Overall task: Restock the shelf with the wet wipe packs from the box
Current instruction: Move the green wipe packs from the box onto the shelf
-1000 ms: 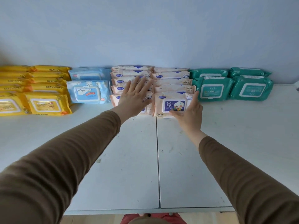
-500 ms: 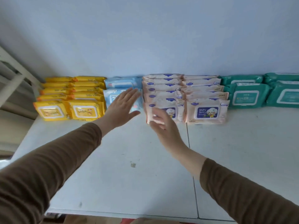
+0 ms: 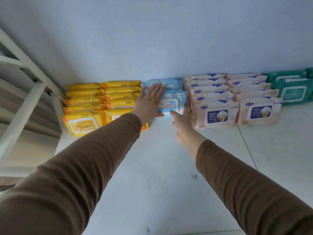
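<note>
Left hand is lying flat, fingers straight, on the left side of the front blue wipe pack. Right hand is reaching its right front corner, fingers extended and relaxed, thumb touching the front edge; neither is gripping.

Blue packs are sitting at the shelf's back edge, against the wall, between the yellow packs and the pink packs; green packs toward the back right corner.

Step, as judged: squaring the blue stack. Best done with both palms pressing evenly on opposite sides, nudging it back to the wall without dragging neighbours. Soft packs are likely sagging under pressure, so light pushes.

The box is not in view; contents cannot be told. The blue row is looking shortest, likely taking more stock.
</note>
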